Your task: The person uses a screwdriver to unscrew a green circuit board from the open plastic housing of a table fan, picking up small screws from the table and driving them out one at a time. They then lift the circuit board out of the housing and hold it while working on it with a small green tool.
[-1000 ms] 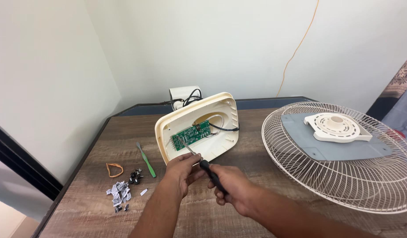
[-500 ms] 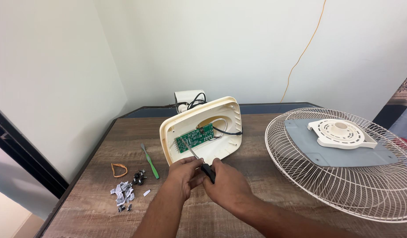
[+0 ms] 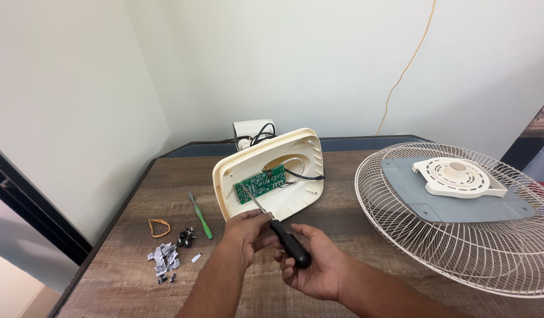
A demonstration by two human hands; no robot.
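A cream plastic fan housing stands tilted on the wooden table, open side toward me, with a green circuit board and black wires inside. My right hand grips the black handle of a screwdriver. The screwdriver's metal shaft reaches up and left to the circuit board. My left hand pinches the shaft just below the housing's lower edge.
A cream wire fan guard lies at the right, with a grey plate and a cream disc on it. To the left lie a green tool, an orange rubber band, dark screws and grey scraps. A white box stands behind.
Both hands have shifted slightly right and down in view as the camera moved. The screwdriver stays on the circuit board, and the left hand still holds its shaft.
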